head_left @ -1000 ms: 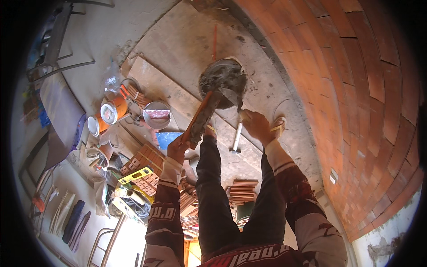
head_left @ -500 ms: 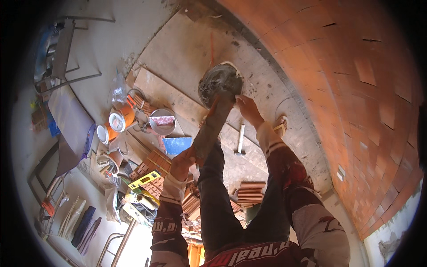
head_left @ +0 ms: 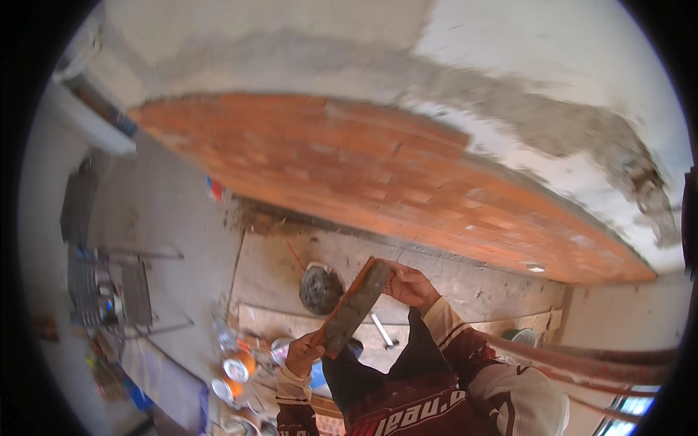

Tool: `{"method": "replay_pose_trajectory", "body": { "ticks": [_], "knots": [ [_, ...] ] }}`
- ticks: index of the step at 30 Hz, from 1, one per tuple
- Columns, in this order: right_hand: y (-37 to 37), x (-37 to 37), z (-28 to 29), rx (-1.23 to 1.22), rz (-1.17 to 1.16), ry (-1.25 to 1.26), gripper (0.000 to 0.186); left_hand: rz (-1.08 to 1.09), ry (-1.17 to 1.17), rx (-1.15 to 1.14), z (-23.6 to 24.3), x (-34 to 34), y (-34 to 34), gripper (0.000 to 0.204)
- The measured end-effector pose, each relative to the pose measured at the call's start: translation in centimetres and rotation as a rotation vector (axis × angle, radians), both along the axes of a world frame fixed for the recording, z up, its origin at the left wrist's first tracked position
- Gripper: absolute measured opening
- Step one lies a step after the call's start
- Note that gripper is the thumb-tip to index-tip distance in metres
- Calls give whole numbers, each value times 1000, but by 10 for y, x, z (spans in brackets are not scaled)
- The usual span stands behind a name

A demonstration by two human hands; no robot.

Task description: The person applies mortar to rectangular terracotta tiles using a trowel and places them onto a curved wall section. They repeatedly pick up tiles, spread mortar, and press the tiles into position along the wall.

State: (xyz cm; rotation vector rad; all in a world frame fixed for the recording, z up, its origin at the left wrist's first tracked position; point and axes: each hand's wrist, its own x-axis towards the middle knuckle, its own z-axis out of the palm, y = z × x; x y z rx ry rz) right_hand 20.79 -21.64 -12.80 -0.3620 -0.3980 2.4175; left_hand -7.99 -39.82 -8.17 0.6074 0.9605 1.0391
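Both my hands hold a long, thin orange brick tile, its upper face spread with grey mortar. It slants from lower left to upper right in front of my body. My left hand is closed on its lower end, and my right hand grips the upper end. Just left of the tile, a round tub of wet grey mortar sits on the floor. Beyond stands a wall faced with orange brick tiles, its upper edge bordering grey and white plaster.
A hammer lies on the floor boards beneath the tile. To the left are orange-and-white buckets, a purple sheet-covered surface and a metal-framed chair. Reddish bars run along the right side.
My view has swung up toward the tiled wall. The brick tile has been lifted from over the mortar tub and now sits right of it, still in both hands.
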Motion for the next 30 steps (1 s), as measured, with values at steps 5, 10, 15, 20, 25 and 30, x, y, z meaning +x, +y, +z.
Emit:
{"method": "replay_pose_trajectory", "body": {
  "ticks": [5,10,15,20,25,30],
  "knots": [
    [-10,47,57,160,-278,117,72,-290,95,197,53,-1,58,57],
    [-33,73,109,251,-600,145,80,-545,-105,184,116,31,115,57],
    [-48,113,138,264,-877,135,84,-606,-355,107,151,94,161,47],
    [-36,171,145,303,-951,53,76,-555,-365,73,152,146,219,38],
    [-11,199,165,303,-994,57,76,-574,-391,-12,140,169,255,18],
    [15,218,165,274,-971,5,78,-451,-180,-167,152,196,278,9]
  ]
}}
